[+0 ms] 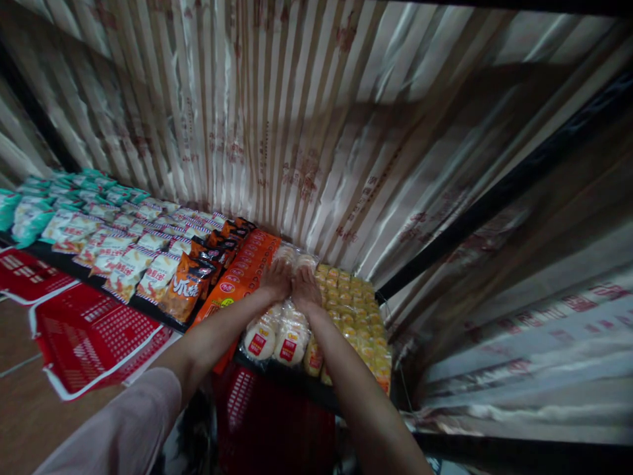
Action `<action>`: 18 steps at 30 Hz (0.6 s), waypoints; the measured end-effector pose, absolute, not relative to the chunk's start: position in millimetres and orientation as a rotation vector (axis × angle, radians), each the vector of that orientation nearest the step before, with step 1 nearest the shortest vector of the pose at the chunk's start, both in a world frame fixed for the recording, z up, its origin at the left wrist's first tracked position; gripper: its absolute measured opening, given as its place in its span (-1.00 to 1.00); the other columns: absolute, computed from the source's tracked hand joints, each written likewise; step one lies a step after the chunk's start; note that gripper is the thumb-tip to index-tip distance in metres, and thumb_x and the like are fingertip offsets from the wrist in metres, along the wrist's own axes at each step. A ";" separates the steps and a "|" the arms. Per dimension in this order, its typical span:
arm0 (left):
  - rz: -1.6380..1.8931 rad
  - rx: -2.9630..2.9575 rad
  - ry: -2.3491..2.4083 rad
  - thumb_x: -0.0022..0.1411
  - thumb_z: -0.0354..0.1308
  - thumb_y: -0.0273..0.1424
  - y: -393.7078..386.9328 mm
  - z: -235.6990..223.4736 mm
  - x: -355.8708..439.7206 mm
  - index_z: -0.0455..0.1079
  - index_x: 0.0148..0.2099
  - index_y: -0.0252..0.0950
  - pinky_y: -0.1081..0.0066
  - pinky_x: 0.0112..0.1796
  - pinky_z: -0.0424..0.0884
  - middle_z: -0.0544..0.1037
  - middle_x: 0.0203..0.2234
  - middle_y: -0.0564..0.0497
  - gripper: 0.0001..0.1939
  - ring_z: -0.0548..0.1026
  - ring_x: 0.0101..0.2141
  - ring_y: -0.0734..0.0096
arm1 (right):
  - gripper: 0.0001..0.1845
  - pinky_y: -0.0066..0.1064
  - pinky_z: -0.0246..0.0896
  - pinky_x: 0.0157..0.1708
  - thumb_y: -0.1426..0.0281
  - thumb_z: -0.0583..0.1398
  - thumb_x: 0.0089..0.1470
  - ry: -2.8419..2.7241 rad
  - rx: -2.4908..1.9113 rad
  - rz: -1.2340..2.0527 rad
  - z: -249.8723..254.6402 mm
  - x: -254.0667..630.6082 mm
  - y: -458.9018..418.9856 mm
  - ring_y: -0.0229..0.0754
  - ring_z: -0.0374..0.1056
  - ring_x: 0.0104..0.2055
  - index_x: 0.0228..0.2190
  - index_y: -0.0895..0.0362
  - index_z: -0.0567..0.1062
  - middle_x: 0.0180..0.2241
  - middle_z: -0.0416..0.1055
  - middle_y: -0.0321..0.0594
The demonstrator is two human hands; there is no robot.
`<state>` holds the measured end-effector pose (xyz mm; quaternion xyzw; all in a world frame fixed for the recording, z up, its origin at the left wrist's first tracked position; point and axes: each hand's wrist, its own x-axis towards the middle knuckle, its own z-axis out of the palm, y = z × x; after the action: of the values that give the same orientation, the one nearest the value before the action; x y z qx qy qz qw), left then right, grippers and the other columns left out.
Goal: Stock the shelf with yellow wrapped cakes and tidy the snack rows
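Both arms stretch forward over a dark shelf with packaged snacks. My left hand (278, 278) lies with its fingers stretched out on clear packs of round white crackers (291, 344). Close beside it, my right hand (305, 290) rests on the same rows, fingers extended toward the back. The nearest cracker packs carry red labels, and the hands cover part of the rows. Left of the crackers lies a strip of flat orange packages (254, 260). To the right stand rows of yellow-wrapped snacks (349, 307).
White snack bags (121, 264), an orange-and-black bag (185, 284) and teal bags (32, 214) fill the shelf's left part. Red baskets (93, 330) sit below at the left. A striped plastic curtain (257, 119) hangs behind, with a dark slanting post (475, 204) at the right.
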<state>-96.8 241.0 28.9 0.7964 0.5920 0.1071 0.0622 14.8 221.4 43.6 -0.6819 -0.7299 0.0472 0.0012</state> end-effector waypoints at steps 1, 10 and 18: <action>0.315 2.418 1.776 0.31 -0.19 -0.29 241.7 27.8 -96.9 0.08 0.29 -0.28 -0.05 0.18 -0.05 0.05 0.28 -0.13 -0.46 -0.03 0.27 0.09 | -0.41 -0.30 -0.41 0.28 0.36 -0.22 0.25 -2.289 -2.148 0.148 42.3 15.0 221.5 -0.13 -0.36 0.36 0.24 0.37 -0.01 0.31 -0.20 0.01; 0.284 2.466 1.735 0.33 -0.23 -0.33 236.5 32.5 -100.4 0.09 0.28 -0.37 -0.02 0.19 -0.10 0.05 0.28 -0.17 -0.48 0.00 0.26 0.10 | -0.42 -0.30 -0.34 0.27 0.30 -0.21 0.26 -2.215 -2.103 0.168 45.0 12.7 215.2 -0.14 -0.29 0.35 0.22 0.31 0.07 0.30 -0.10 -0.05; 0.409 2.673 1.613 0.32 -0.24 -0.37 203.7 55.9 -74.7 0.12 0.27 -0.40 0.07 0.23 -0.23 0.09 0.26 -0.16 -0.48 -0.03 0.27 0.17 | -0.39 -0.31 -0.40 0.28 0.27 -0.27 0.26 -2.069 -2.152 0.074 62.0 49.9 198.8 -0.14 -0.35 0.36 0.25 0.27 0.00 0.31 -0.17 -0.09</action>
<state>-74.7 203.7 55.9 0.8489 0.5123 0.1299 -0.0036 49.9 198.8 62.0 -0.7186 -0.6907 0.0249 0.0778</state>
